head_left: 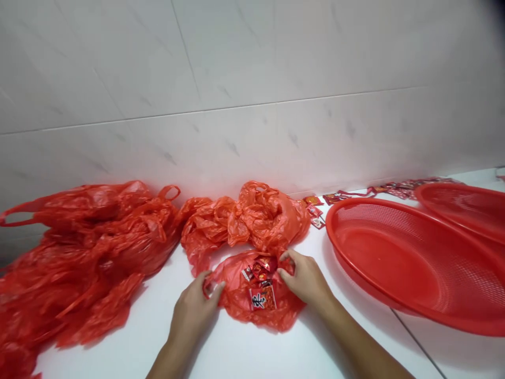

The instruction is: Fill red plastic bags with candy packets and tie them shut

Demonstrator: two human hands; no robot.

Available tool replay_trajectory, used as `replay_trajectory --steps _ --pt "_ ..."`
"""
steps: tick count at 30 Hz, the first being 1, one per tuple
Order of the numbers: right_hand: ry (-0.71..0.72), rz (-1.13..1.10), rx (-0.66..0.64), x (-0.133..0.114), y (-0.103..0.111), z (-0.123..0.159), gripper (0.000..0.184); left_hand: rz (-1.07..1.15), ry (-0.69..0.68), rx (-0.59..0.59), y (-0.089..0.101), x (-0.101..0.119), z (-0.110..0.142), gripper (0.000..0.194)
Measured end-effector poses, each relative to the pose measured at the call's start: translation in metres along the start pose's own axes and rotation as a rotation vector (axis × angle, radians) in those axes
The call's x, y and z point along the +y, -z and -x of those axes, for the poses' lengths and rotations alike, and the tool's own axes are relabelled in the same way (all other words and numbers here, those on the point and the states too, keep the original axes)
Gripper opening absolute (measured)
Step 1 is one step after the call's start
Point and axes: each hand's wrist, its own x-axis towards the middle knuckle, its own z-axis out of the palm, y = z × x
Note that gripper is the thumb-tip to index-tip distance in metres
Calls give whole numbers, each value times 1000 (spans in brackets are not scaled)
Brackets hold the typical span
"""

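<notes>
A small red plastic bag point(252, 310) lies flat on the white table, holding several small red packets point(262, 298). My left hand point(195, 308) pinches the bag's left edge, fingers closed on the plastic. My right hand point(303, 279) grips the bag's right edge, thumb and fingers curled into the film. Just behind it sits a crumpled red bag point(252, 218).
A large heap of red plastic bags point(87, 252) fills the left side. A wide red mesh basket point(414, 263) stands at the right with a second one point(469, 205) behind it. Loose red packets point(315, 208) lie along the tiled wall.
</notes>
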Motion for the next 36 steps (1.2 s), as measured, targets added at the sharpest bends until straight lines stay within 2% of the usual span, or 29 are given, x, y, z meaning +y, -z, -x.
replay_trajectory --steps 1,3,5,8,10,12,14,18,20,23,25,27,29,33,36 --pt "15 -22 2 -2 3 2 20 41 13 -37 -1 0 0 26" --pt "37 -74 18 -3 8 5 29 232 62 -97 -2 0 -1 33" --pt "65 -147 46 -1 11 5 28 558 171 -200 3 0 -2 39" --pt "121 -375 138 6 15 3 18 1063 307 -421 21 -5 -3 42" --pt "131 -576 240 12 16 1 16 1381 313 -492 35 -13 -3 42" --pt "116 -752 316 18 17 -2 19 1684 283 -514 45 -20 -2 38" --pt "96 -873 337 21 18 -4 22 1836 222 -511 50 -25 -2 35" --pt "83 -1024 288 21 17 -5 25 1933 141 -471 49 -24 0 29" --pt "84 -1012 225 19 17 -3 26 1909 120 -471 48 -21 1 30" --pt "95 -761 153 14 19 2 22 1838 92 -495 47 -17 1 33" --pt "179 -497 141 9 21 6 21 1812 83 -493 45 -16 0 34" --pt "291 -261 120 4 24 9 29 1805 85 -475 44 -15 -1 33" --pt "338 -100 52 0 27 11 35 1806 93 -448 43 -15 -1 32" --pt "227 82 -156 -2 29 13 30 1796 120 -395 40 -14 -1 32" --pt "244 23 -279 2 27 11 30 1758 124 -362 38 -14 -2 34"
